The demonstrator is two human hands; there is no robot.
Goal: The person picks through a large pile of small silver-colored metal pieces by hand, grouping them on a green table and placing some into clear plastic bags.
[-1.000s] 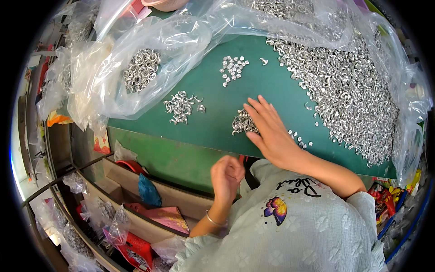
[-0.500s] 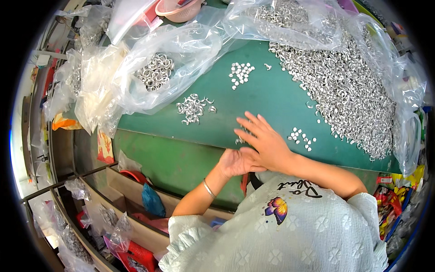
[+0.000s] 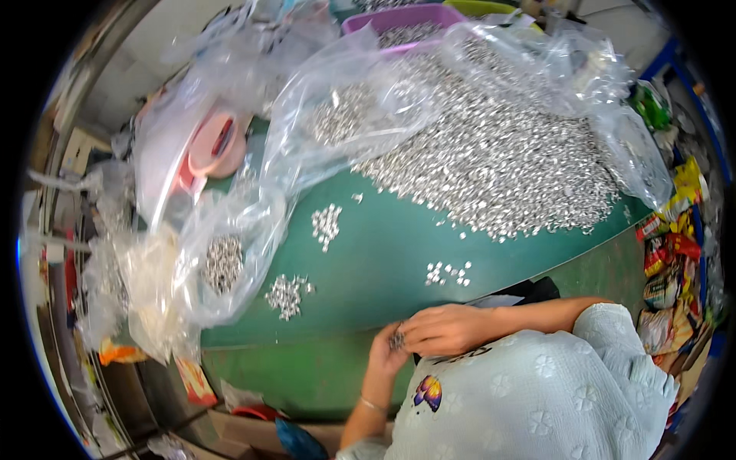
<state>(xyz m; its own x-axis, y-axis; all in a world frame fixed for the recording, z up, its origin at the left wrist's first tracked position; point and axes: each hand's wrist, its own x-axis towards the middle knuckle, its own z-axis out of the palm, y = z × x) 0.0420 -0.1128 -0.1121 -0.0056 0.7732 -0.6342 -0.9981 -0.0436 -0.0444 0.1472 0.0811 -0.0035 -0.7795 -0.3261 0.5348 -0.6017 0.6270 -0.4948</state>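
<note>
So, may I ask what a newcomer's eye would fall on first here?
Probably the great heap of silvery metal pieces, spread across the far right of the green table. Next might be the purple tub behind it, then the left hand and right hand together at the near edge, a small metal clump showing between them.

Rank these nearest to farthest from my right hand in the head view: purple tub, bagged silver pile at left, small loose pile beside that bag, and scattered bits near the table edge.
From your right hand:
1. Scattered bits, just beyond it.
2. Small loose pile, to its left.
3. Bagged silver pile, farther left.
4. Purple tub, at the picture's top.
</note>
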